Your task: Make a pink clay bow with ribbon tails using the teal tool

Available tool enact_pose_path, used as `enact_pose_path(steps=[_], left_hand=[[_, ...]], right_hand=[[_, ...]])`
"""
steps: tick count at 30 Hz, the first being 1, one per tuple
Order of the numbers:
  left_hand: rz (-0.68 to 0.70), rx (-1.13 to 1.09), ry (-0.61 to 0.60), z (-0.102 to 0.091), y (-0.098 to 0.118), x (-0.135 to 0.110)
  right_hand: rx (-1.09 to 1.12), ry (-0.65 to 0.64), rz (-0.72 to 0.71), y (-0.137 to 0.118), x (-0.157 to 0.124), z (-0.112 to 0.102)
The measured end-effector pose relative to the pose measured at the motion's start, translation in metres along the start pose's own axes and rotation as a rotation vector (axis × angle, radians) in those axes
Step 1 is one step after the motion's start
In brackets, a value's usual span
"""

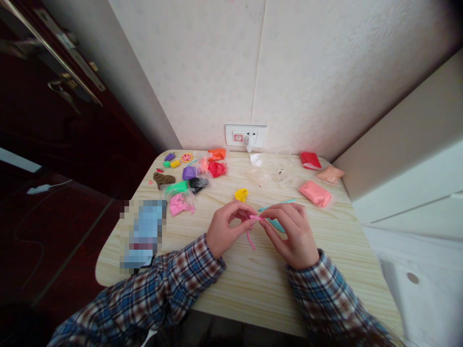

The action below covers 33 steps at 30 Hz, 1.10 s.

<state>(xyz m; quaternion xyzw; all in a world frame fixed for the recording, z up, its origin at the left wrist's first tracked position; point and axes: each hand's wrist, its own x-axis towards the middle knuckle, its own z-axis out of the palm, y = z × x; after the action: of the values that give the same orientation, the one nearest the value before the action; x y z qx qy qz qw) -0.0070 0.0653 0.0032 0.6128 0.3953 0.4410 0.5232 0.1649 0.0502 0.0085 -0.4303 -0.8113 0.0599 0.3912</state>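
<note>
Above the middle of the table, a thin strip of pink modelling clay [257,218] is pinched between both hands. My left hand [231,224] grips its left end with thumb and forefinger. From the right, my right hand [291,233] pinches the other end in its fingertips. A second thin pink clay strand [251,239] hangs or lies just below the fingers; I cannot tell which. Partly hidden behind my right hand is a light blue tool or sheet [277,224]. Just beyond my fingers sits a yellow lump of clay [241,194].
Several bags of coloured clay, among them a pink one [181,204], cluster at the left back. Small shaped pieces, including a round pizza-like disc [186,157], lie beyond. Sealed packs [316,193] lie at right. A blurred-out device [146,233] is at left. A wall socket [246,135] holds a plug.
</note>
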Motion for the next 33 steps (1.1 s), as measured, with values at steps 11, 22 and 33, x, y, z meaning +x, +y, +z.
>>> enact_pose_path(steps=[11,22,33], left_hand=[[0.002,0.013,0.003,-0.0005,-0.0003,0.0],[0.002,0.014,0.01,0.0,0.0013,-0.0009],[-0.021,-0.004,0.024,-0.0001,0.0008,0.0001]], right_hand=[[-0.004,0.002,0.006,-0.0003,0.0003,-0.0005],[0.005,-0.011,0.007,-0.0007,0.0,0.0001],[0.004,0.002,0.004,-0.0016,0.0004,-0.0005]])
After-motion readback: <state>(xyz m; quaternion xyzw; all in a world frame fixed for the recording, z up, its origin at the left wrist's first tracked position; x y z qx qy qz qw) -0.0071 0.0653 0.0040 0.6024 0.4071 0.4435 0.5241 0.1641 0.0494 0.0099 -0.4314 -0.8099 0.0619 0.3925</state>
